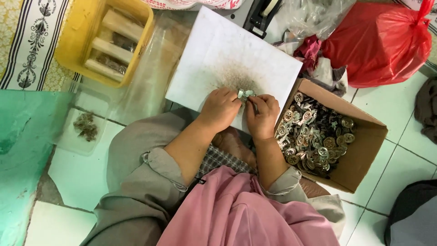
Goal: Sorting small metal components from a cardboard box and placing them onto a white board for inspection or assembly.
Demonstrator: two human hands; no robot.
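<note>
Your left hand and right hand sit close together at the near edge of the white board, fingertips pinched from both sides on a small metal piece. The piece rests just above the board's smudged grey patch, not far from its near right corner. Whether your right hand also holds a thin tool is too small to tell.

Hard against the board's right edge stands the open cardboard box, heaped with round metal parts; your right wrist has almost no room before its flap. Left of the board lies clear plastic sheeting, with a yellow tray beyond it. The board's far half is bare. A red plastic bag crowds the far right corner.
</note>
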